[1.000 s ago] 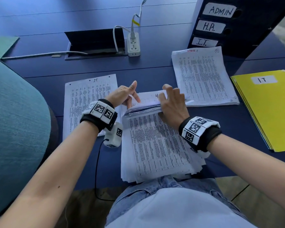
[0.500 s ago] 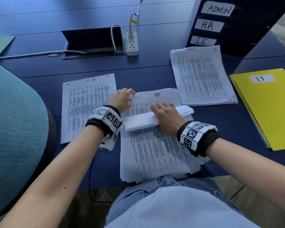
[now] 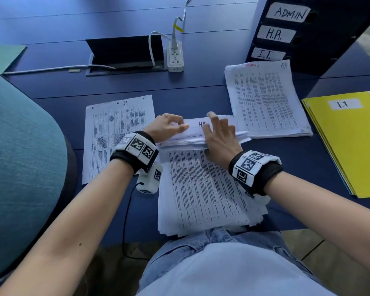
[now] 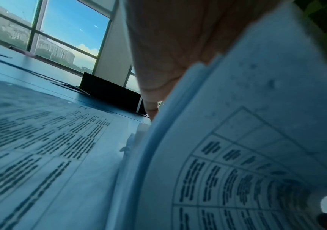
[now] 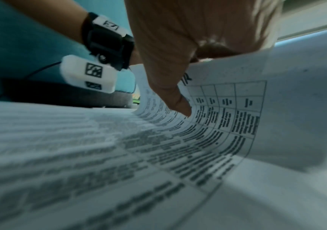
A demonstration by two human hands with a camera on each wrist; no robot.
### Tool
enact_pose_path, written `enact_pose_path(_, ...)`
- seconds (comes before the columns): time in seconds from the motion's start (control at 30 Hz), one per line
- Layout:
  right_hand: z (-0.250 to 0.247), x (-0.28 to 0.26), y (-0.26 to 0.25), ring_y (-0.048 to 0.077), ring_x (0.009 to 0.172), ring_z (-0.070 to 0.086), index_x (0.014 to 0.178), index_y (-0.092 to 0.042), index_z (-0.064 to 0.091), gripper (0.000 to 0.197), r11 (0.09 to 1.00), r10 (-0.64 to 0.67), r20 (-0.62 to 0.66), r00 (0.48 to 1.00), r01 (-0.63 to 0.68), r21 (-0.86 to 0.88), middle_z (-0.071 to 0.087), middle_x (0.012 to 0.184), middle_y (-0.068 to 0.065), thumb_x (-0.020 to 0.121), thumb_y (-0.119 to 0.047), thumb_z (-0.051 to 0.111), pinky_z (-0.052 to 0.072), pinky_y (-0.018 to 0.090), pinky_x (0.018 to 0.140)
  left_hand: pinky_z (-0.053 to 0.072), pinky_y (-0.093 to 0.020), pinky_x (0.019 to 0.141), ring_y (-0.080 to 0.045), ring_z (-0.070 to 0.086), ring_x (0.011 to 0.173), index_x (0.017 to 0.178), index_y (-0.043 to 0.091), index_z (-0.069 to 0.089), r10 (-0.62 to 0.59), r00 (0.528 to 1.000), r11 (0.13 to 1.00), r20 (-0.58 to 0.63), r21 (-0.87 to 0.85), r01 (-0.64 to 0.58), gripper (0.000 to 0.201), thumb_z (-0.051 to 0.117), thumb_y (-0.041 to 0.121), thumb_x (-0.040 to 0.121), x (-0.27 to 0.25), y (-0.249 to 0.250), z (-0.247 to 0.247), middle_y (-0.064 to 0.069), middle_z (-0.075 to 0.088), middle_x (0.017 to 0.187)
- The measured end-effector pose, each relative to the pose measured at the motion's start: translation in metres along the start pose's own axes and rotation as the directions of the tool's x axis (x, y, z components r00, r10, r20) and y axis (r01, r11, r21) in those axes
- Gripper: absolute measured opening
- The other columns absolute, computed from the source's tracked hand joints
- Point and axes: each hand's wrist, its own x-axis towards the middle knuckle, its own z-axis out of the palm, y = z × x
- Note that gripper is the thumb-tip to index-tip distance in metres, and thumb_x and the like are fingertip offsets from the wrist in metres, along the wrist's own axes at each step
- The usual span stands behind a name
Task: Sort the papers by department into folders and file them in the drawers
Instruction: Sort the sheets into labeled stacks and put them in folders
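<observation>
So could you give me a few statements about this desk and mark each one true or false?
1. Both hands work on the middle stack. True: the left hand and right hand bend up its far end.
2. The yellow folder is labelled ADMIN. False: its label reads IT.
3. The drawers read ADMIN, H.R., I.T. from top to bottom. True.
4. The right pile is marked IT. False: it is marked ADMIN in red; the left sheet carries IT.
5. Nothing is plugged into the power strip. False: a plug sits in its far end.
</observation>
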Motion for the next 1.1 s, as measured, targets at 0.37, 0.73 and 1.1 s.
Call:
enact_pose_path(0.37,0.009,-0.018,0.007,0.026,0.091,0.047,0.118,-0.017,0.024,0.061,0.958,-0.107,-0.025,0.994,0.11,0.267,0.041,0.117,0.015,0.07,0.004,0.057,0.044,0.045,0.087,0.038,-0.011,0.054,0.003,0.044,0.047,0.09,0.002,0.063,-0.029,0.997,0.995,-0.073,-0.099,0.021,0.009,0.055,0.006,0.09,0.008,-0.01,0.004,0.015,0.053,0.048)
enact_pose_path(0.73,0.014,-0.015,0.003,0.025,0.103,0.038,0.086,-0.019,0.061,0.047,0.987,-0.109,-0.151,0.982,0.088,-0.137,0.045,0.113,0.01,0.042,-0.004,0.068,0.025,0.038,0.082,0.045,-0.036,0.096,-0.019,0.062,0.098,0.112,0.005,0.059,-0.08,0.996,0.995,0.047,0.057,0.078,0.032,0.04,0.027,0.098,0.005,0.005,-0.007,-0.009,0.065,0.107)
enact_pose_path(1.1,0.009,-0.017,0.004,0.025,0.11,0.047,0.125,-0.012,0.038,0.043,0.989,-0.146,0.068,0.987,0.143,0.049,0.046,0.124,0.011,0.083,-0.009,0.049,0.034,0.04,0.095,0.031,-0.045,0.105,-0.026,0.037,0.128,0.136,0.02,0.04,-0.087,0.993,0.866,-0.079,0.486,0.115,0.046,0.051,0.028,0.093,0.012,-0.011,0.01,-0.006,0.04,0.138)
